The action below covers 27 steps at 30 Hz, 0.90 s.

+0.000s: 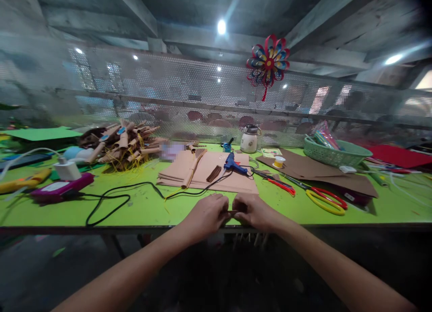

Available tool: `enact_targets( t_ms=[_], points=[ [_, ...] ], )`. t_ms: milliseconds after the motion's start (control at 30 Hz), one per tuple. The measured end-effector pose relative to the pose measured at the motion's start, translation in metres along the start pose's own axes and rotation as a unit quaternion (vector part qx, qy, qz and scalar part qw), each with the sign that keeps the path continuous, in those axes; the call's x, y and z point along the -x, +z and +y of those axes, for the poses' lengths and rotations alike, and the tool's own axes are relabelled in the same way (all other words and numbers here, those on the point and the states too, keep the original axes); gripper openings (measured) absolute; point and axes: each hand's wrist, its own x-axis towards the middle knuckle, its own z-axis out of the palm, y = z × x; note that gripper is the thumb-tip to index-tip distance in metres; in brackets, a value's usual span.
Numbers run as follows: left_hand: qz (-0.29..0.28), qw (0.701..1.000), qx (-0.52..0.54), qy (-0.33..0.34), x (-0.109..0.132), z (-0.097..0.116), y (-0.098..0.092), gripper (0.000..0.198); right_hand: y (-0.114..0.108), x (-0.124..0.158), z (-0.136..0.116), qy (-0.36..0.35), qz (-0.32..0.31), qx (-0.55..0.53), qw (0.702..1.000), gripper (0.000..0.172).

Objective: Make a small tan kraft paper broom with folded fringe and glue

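Note:
My left hand (211,211) and my right hand (254,211) meet at the table's front edge, fingers curled. Between them shows a thin brown paper strip (232,211), pinched from both sides; most of it is hidden by my fingers. Just beyond lies a stack of brown paper sheets (175,171). On the stack rest a blue glue gun (232,162), a small bundle of brown strips (213,173) and a rolled paper tube (193,170) with yellow string.
Red-handled scissors (281,184) and larger red-and-yellow-handled scissors (324,200) lie right. A black cord (135,186) runs left to a purple power strip (62,187). Behind are a heap of paper rolls (124,143), a jug (249,140) and a green basket (337,154).

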Motion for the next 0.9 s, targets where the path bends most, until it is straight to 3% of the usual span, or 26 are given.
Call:
enact_targets(
  t_ms=[167, 267, 567, 900],
  points=[
    [-0.008, 0.995, 0.086, -0.048, -0.003, -0.005, 0.002, 0.01, 0.0, 0.001, 0.002, 0.028, 0.029, -0.051, 0.998, 0.011],
    [-0.013, 0.995, 0.099, -0.026, -0.004, -0.01, 0.003, 0.014, -0.004, 0.002, 0.004, 0.012, 0.015, -0.07, 0.997, 0.019],
    [-0.037, 0.994, 0.099, 0.029, -0.002, -0.014, 0.0, 0.017, -0.004, 0.003, 0.007, -0.07, 0.015, -0.022, 0.997, 0.015],
    [-0.052, 0.991, 0.117, 0.023, -0.005, -0.014, -0.003, 0.012, -0.007, 0.001, 0.007, -0.033, -0.024, -0.074, 0.996, 0.015]
  ],
)
